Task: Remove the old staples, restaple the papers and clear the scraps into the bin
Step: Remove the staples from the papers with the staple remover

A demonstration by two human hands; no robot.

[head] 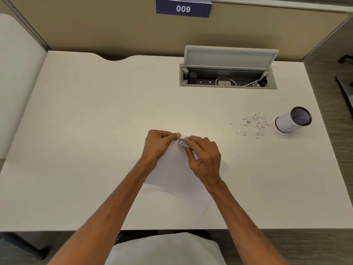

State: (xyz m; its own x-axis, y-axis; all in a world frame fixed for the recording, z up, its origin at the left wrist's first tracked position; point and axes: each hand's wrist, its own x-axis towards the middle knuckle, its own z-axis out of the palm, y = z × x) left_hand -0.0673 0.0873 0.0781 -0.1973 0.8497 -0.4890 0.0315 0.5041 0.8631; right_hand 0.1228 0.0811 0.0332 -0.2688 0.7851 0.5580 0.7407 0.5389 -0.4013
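A person seated at a white worktop (95,121) bends over a thin stack of papers (177,175) that lies skewed at the middle of the near half, one corner pointing away from the seat. The left hand (159,142), fingers curled, pinches that far corner between thumb and forefinger. The right hand (205,159) grips a small silver metal tool (183,143) and sets its tip to the same corner, just beside the left thumb; whether the tool is a staple remover or a stapler cannot be told from here. Both forearms are bare and cross the near edge of the worktop. Well to the right, a loose scatter of white paper scraps (255,124) lies on the surface, and just beyond it, nearer the right edge, stands a small round mesh bin (293,120) with a white sheet wrapped around its side. At the back right, a cable hatch (227,77) sunk in the worktop stands with its grey lid (229,57) raised, showing sockets and white cords inside. A blue sign (183,8) reading 009 hangs on the beige partition (95,31) behind.
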